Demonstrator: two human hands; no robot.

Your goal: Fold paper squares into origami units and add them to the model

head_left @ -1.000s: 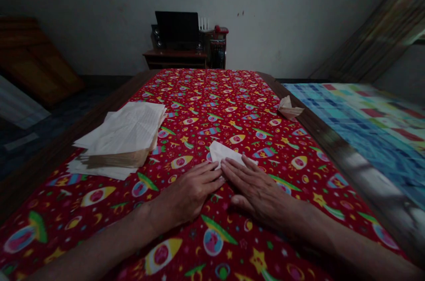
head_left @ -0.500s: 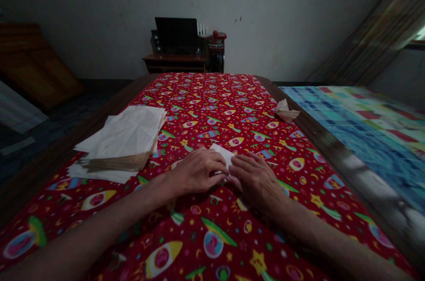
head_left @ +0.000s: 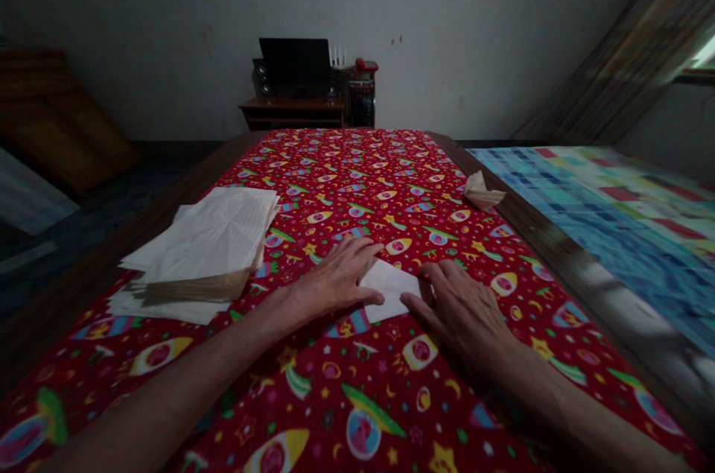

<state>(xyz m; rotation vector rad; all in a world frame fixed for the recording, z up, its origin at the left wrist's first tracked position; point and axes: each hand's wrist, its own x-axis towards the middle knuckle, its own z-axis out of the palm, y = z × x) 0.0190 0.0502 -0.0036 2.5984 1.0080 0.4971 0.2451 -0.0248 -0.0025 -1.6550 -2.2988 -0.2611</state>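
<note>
A folded white paper [head_left: 391, 290] lies flat on the red rocket-print cloth [head_left: 357, 175], between my two hands. My left hand [head_left: 335, 283] rests palm down, its fingertips over the paper's left edge. My right hand [head_left: 458, 309] lies palm down on the cloth, its fingertips at the paper's right side. Neither hand grips anything. A thick stack of lined paper sheets [head_left: 206, 249] sits left of my left hand, apart from it. A small folded paper piece [head_left: 481, 191] lies at the cloth's far right edge.
The cloth-covered table has a dark wooden border [head_left: 536, 235] on its right. Beyond it lies a bed with a blue checked cover [head_left: 592, 235]. A low desk with a monitor [head_left: 295, 59] and speakers stands against the far wall.
My hands have slid apart, uncovering more of the white paper, which now looks flatter and wider. The whole view has shifted slightly as my head tilted.
</note>
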